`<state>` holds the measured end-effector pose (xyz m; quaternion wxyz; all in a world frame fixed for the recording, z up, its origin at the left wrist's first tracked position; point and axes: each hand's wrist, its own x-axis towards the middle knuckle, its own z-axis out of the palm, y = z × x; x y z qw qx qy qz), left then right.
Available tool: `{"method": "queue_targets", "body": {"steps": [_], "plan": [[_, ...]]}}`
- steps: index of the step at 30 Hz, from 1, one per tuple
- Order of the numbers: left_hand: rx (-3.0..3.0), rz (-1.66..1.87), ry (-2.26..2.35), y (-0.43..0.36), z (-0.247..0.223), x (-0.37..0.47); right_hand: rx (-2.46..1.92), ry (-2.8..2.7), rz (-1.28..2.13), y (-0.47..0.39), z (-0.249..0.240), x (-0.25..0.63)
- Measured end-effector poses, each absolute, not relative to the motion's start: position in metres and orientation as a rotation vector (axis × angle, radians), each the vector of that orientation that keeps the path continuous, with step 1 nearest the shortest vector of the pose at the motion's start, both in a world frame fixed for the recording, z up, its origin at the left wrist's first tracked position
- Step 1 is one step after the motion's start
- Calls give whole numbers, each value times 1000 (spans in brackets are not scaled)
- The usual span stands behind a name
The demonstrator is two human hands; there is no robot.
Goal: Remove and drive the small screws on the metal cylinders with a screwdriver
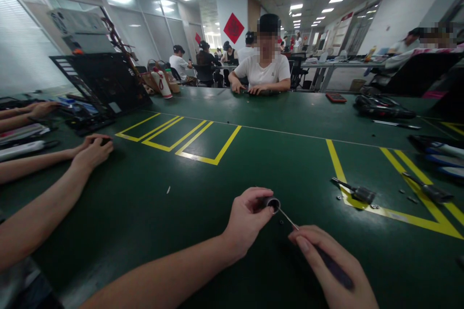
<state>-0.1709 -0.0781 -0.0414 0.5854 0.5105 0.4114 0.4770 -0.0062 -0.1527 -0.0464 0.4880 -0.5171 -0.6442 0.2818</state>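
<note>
My left hand (248,217) is closed around a short, dark, hollow cylinder (268,201), its round opening turned toward the camera. My right hand (326,260) grips the dark handle of a thin-shafted screwdriver (335,268). The slim metal shaft reaches up and left to the cylinder's opening; its tip is too small to make out. On the green table just below the cylinder lies a small dark nut-like part (281,222). To the right rest a dark shafted part (357,193) and a similar shafted part (431,190), with several tiny pieces around them.
Yellow tape outlines (197,158) mark the green table (145,222). A co-worker's hands (92,152) are at the left, and another person (268,70) sits opposite. Black equipment (105,77) stands at the back left. At the right lie a dark power tool (384,106) and a pen-like item (397,124).
</note>
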Motion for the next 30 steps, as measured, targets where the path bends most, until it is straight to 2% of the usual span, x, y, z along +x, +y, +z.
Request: {"method": "queue_targets", "body": {"steps": [7,18,30], "plan": [[1233,1122,919,-78,-48,-171,-1194,-1666,537,-156,-47,-7],[1544,1118,922,-82,-51,-171,-1145,-1715,486,-155,-46,-10],[1557,1081,960,-83,-50,-171,-1132,-1816,426,-154,-39,-16]]}}
